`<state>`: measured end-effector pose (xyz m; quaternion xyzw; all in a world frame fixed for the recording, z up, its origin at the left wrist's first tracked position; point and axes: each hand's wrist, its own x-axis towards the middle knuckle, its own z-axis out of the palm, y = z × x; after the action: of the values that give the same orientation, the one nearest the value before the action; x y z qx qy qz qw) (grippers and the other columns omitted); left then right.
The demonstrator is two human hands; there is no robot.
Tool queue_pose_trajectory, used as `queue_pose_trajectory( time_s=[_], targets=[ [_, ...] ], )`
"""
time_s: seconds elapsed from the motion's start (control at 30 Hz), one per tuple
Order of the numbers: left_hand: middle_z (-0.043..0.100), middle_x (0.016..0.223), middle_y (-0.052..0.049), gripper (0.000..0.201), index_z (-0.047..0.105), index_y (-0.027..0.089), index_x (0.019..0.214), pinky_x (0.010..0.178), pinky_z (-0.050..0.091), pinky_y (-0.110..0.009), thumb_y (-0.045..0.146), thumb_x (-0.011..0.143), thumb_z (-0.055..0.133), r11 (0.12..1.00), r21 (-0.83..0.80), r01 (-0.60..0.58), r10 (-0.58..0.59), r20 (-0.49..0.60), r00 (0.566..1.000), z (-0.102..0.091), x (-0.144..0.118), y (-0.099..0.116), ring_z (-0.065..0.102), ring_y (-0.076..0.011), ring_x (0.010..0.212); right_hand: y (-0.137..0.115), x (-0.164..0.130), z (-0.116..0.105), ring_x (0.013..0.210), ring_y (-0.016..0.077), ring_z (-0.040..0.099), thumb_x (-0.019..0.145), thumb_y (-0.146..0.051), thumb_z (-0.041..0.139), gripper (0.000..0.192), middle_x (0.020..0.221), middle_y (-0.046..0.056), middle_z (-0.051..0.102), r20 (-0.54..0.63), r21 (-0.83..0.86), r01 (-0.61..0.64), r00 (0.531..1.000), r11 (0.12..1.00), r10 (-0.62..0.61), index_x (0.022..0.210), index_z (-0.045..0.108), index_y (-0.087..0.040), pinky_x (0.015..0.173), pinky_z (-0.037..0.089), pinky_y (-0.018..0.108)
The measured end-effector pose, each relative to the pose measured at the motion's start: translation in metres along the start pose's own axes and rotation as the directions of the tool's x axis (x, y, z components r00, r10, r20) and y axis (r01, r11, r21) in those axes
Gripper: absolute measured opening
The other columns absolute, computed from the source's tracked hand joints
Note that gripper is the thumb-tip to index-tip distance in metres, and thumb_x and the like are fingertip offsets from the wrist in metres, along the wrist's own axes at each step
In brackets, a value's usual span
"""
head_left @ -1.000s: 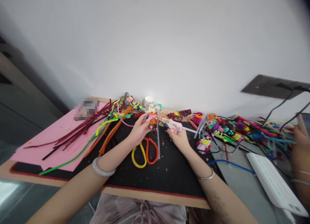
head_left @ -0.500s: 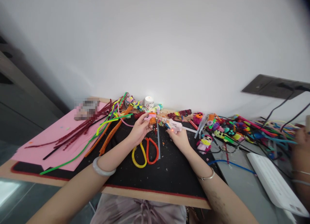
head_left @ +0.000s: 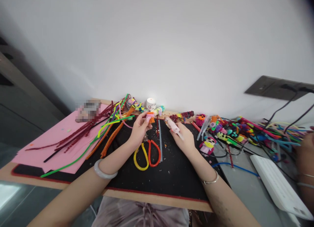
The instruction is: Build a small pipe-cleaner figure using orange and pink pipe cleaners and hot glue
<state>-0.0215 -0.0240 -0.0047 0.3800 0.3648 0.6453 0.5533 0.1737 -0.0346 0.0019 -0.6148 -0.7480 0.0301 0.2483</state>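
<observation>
My left hand (head_left: 138,130) pinches a small pink and orange pipe-cleaner figure (head_left: 150,117) just above the black mat (head_left: 171,174). A little to its right, my right hand (head_left: 184,138) grips a small pink glue gun (head_left: 172,124) whose nozzle points left toward the figure. The two are a short gap apart. Yellow and red scissors (head_left: 147,154) lie on the mat just below both hands, and a clear glue stick (head_left: 160,138) lies beside them.
Long pipe cleaners (head_left: 103,132) spread over pink paper (head_left: 49,141) at left. Finished fuzzy figures (head_left: 220,128) and cables crowd the right. A white keyboard (head_left: 279,187) sits far right, beside another person's arm (head_left: 304,168). A white jar (head_left: 150,103) stands by the wall.
My right hand has turned the glue gun and drawn it slightly right; its small red light no longer shows. My left hand lifted the figure a little up and left.
</observation>
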Motion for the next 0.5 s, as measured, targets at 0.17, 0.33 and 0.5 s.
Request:
queue_pose_trajectory(
  time_s=[0.17,0.33,0.5],
  targets=[
    [0.056,0.080,0.000,0.039,0.051,0.023,0.116,0.063,0.047,-0.023,0.028,0.078,0.058,0.986,0.143,-0.087,0.080,0.056,0.995,0.000,-0.002,0.000,0.053,-0.0068,0.058,-0.003,-0.002,0.001,0.092,0.0277,0.053,0.077,-0.026,0.048,0.031,0.101,0.014,0.056,0.072,-0.260,-0.049,0.995,0.964,0.070,0.106,0.048,-0.016,0.073,0.037,0.037],
    [0.058,0.080,-0.001,0.035,0.055,0.022,0.113,0.063,0.047,-0.024,0.027,0.078,0.058,0.964,0.213,-0.158,0.143,0.082,0.986,0.003,-0.006,0.001,0.055,-0.0095,0.060,-0.007,-0.003,-0.003,0.107,0.0317,0.042,0.072,-0.031,0.054,0.043,0.116,0.015,0.050,-0.041,-0.168,0.020,0.999,0.986,-0.028,0.112,0.046,-0.017,0.083,0.033,0.044],
    [0.061,0.097,-0.006,0.033,0.055,0.020,0.113,0.065,0.049,-0.025,0.026,0.080,0.054,0.921,0.320,-0.221,0.162,0.199,0.966,0.007,-0.012,0.003,0.058,-0.0121,0.066,-0.021,-0.009,-0.010,0.088,0.0219,0.051,0.076,-0.031,0.055,0.019,0.089,0.006,0.057,-0.061,0.118,0.262,0.965,0.958,-0.256,0.089,0.052,-0.018,0.079,0.036,0.033]
  ],
)
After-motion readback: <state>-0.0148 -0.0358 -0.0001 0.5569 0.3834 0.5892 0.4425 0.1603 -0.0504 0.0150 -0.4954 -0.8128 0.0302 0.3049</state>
